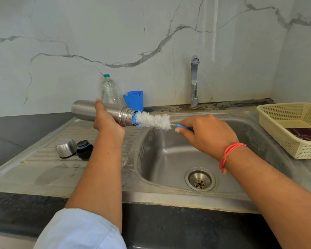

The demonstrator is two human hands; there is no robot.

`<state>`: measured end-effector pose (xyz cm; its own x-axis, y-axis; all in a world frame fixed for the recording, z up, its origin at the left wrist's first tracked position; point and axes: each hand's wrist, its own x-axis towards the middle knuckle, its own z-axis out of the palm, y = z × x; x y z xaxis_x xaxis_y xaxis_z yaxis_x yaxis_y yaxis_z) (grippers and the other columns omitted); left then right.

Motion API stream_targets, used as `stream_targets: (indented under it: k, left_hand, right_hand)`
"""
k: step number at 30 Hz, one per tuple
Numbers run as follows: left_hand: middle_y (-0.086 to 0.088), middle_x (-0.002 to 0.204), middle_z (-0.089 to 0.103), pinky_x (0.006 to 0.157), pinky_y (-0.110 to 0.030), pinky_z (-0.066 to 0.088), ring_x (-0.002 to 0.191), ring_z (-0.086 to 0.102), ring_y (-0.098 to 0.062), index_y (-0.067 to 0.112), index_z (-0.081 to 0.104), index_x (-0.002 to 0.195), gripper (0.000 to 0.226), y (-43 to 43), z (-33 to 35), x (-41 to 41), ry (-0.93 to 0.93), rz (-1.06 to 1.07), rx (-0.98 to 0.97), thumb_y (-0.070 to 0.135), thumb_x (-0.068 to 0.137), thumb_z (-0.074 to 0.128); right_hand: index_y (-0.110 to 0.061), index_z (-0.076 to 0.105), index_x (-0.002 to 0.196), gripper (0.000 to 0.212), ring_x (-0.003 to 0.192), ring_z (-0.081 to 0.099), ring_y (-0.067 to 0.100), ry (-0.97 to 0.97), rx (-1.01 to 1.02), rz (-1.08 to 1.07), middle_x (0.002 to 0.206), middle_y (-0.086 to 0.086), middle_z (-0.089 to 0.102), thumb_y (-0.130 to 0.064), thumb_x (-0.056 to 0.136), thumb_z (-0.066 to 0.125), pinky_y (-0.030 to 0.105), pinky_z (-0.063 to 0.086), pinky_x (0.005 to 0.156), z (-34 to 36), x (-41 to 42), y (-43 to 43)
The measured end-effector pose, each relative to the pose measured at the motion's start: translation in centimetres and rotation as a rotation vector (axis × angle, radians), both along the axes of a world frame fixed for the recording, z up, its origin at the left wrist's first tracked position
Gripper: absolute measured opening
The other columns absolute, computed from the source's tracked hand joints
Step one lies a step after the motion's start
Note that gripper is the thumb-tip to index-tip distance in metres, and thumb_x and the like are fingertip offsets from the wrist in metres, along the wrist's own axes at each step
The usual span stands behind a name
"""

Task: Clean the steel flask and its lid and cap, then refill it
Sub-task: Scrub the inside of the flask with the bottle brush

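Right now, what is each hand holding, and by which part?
The left hand grips the steel flask around its body near the neck; the right hand holds the bottle brush by its blue handle.

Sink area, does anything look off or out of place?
Mostly normal. The steel cap lies tipped on its side on the drainboard against the black lid, and the counter edge behind the tap looks worn and flaky.

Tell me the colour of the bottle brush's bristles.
Mostly white, blue at the tip by the flask mouth, on the bottle brush; head view.
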<state>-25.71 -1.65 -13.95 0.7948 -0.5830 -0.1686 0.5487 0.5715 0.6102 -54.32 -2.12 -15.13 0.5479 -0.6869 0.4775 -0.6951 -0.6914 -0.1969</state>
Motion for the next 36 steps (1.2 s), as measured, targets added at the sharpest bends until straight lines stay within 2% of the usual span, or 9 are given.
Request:
stream_targets:
  k: [2, 9, 14, 19, 22, 25, 30, 33, 36]
  left_hand:
    - [-0.014, 0.11, 0.076, 0.078, -0.057, 0.063, 0.086, 0.078, -0.033, 0.011, 0.06, 0.126, 0.059, -0.1, 0.0, -0.3, -0.01, -0.036, -0.032, 0.038, 0.081, 0.086]
    - [-0.023, 0.122, 0.068, 0.096, -0.061, 0.056, 0.108, 0.072, -0.04, 0.005, 0.052, 0.135, 0.048, 0.5, 0.8, -1.6, -0.069, -0.244, -0.234, 0.007, 0.089, 0.066]
    - [-0.015, 0.121, 0.073, 0.092, -0.052, 0.059, 0.106, 0.074, -0.031, 0.008, 0.059, 0.137, 0.054, 0.5, 1.2, -2.1, -0.126, -0.313, -0.318, 0.032, 0.092, 0.076]
    - [-0.013, 0.099, 0.071, 0.091, -0.045, 0.059, 0.089, 0.074, -0.024, 0.01, 0.063, 0.126, 0.058, 0.2, 1.4, -2.7, -0.118, -0.349, -0.287, 0.054, 0.089, 0.072]
    - [-0.013, 0.095, 0.068, 0.087, -0.041, 0.061, 0.084, 0.07, -0.025, 0.006, 0.062, 0.127, 0.059, 0.2, 1.6, -2.8, -0.134, -0.333, -0.241, 0.048, 0.089, 0.077]
    - [-0.013, 0.101, 0.07, 0.089, -0.046, 0.06, 0.089, 0.071, -0.027, 0.005, 0.059, 0.13, 0.047, 0.5, 1.4, -2.6, -0.139, -0.356, -0.264, 0.024, 0.09, 0.075]
    - [-0.014, 0.083, 0.075, 0.08, -0.042, 0.062, 0.077, 0.074, -0.026, 0.007, 0.054, 0.118, 0.024, 0.7, 1.4, -3.7, -0.244, -0.45, -0.254, 0.006, 0.095, 0.061]
    - [-0.018, 0.097, 0.071, 0.077, -0.041, 0.06, 0.082, 0.072, -0.027, 0.014, 0.051, 0.127, 0.044, 0.5, 1.3, -4.1, -0.278, -0.458, -0.255, 0.021, 0.091, 0.074]
    - [-0.019, 0.113, 0.064, 0.076, -0.041, 0.06, 0.087, 0.073, -0.03, 0.013, 0.049, 0.139, 0.078, -0.1, 1.4, -3.7, -0.255, -0.428, -0.284, 0.031, 0.075, 0.089]
  right_hand:
    - [-0.022, 0.065, 0.081, 0.043, 0.071, 0.058, 0.02, -0.037, 0.117, 0.03, 0.074, -0.003, 0.063, -0.049, 0.104, 0.04, 0.036, 0.047, 0.063, -0.7, 0.0, -0.7]
    - [-0.023, 0.068, 0.086, 0.027, 0.07, 0.06, 0.013, -0.22, 0.471, 0.122, 0.077, -0.004, 0.066, -0.036, 0.103, 0.051, 0.02, 0.044, 0.06, -1.5, 0.2, -1.7]
    - [-0.006, 0.067, 0.092, 0.023, 0.064, 0.058, -0.001, -0.472, 0.706, 0.296, 0.073, -0.005, 0.064, -0.028, 0.099, 0.062, 0.019, 0.05, 0.056, -1.7, 1.0, -0.6]
    - [-0.015, 0.061, 0.089, 0.018, 0.064, 0.063, 0.001, -0.455, 0.709, 0.312, 0.074, -0.002, 0.064, -0.03, 0.093, 0.07, 0.018, 0.05, 0.055, -2.5, 1.8, 0.1]
    - [-0.019, 0.058, 0.087, 0.018, 0.052, 0.063, 0.0, -0.398, 0.566, 0.228, 0.08, 0.0, 0.064, -0.031, 0.094, 0.069, 0.013, 0.045, 0.048, -2.5, 1.9, 0.3]
    - [-0.018, 0.06, 0.087, 0.024, 0.042, 0.053, 0.0, -0.36, 0.535, 0.196, 0.076, 0.0, 0.063, -0.04, 0.098, 0.061, 0.012, 0.04, 0.045, -2.3, 2.0, 0.2]
    - [-0.008, 0.072, 0.107, 0.058, 0.051, 0.029, 0.008, -0.546, 1.242, 0.306, 0.062, -0.003, 0.044, -0.055, 0.103, 0.04, 0.019, 0.02, 0.039, -1.8, 1.6, -0.1]
    - [-0.006, 0.072, 0.104, 0.046, 0.053, 0.034, 0.007, -0.599, 1.379, 0.379, 0.061, -0.003, 0.042, -0.043, 0.105, 0.045, 0.016, 0.026, 0.041, -1.7, 1.2, 0.1]
    - [-0.009, 0.069, 0.096, 0.034, 0.049, 0.047, 0.003, -0.602, 1.399, 0.425, 0.07, -0.001, 0.062, -0.038, 0.102, 0.052, 0.012, 0.038, 0.039, -1.4, 1.2, 0.6]
